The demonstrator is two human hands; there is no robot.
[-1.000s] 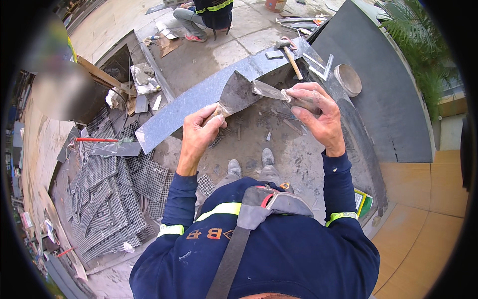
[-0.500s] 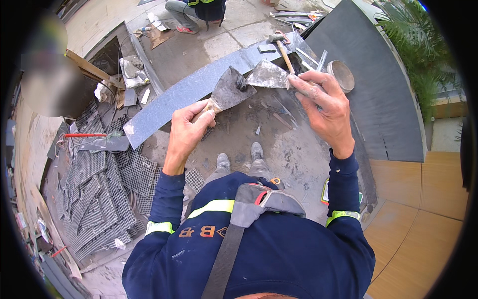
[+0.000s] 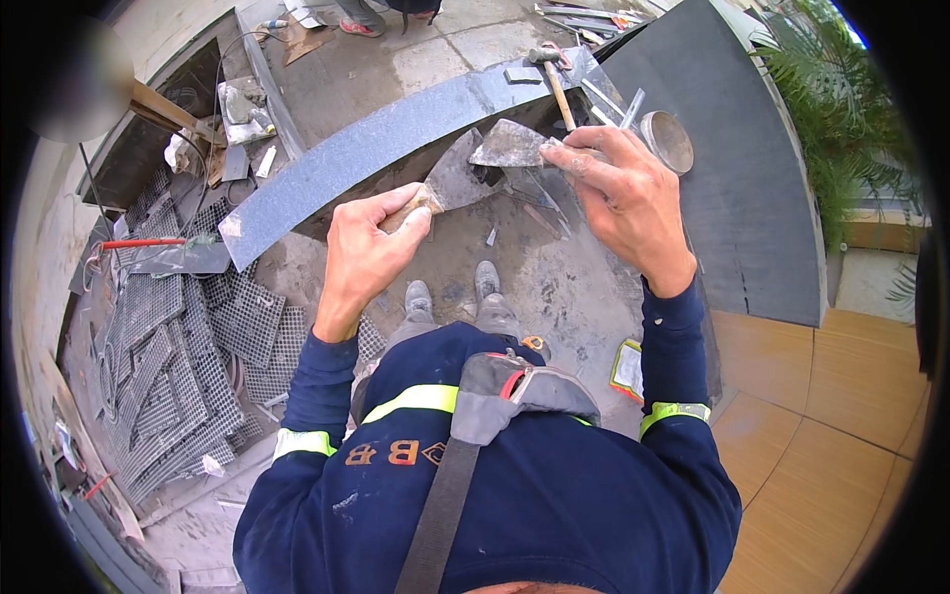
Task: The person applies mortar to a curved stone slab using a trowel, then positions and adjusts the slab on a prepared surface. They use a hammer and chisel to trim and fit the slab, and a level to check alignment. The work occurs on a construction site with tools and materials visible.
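Note:
My left hand (image 3: 368,257) is closed on the handle of a wide putty knife (image 3: 463,178) with a dirty, mottled blade. My right hand (image 3: 633,208) grips a smaller scraper (image 3: 507,145), whose pale, crusted blade overlaps or meets the wide one. A dark lump (image 3: 487,172) shows on the wide blade near where the two meet. Behind both tools runs a long speckled grey slab (image 3: 332,180). A hammer (image 3: 557,87) with a wooden handle lies on its right end beside a small grey block (image 3: 522,74).
A round tub (image 3: 666,144) and a metal square (image 3: 618,109) rest by a large dark panel (image 3: 747,168). Mesh-backed tiles (image 3: 168,386) are piled at left, near a red bar (image 3: 143,244). A person (image 3: 366,18) in grey trousers is at the top. Palm fronds (image 3: 821,119) hang right.
Both hands and tools have moved leftward in view, and the right scraper's blade has turned flatter toward me, over the wide blade. The surroundings have shifted as the view moved.

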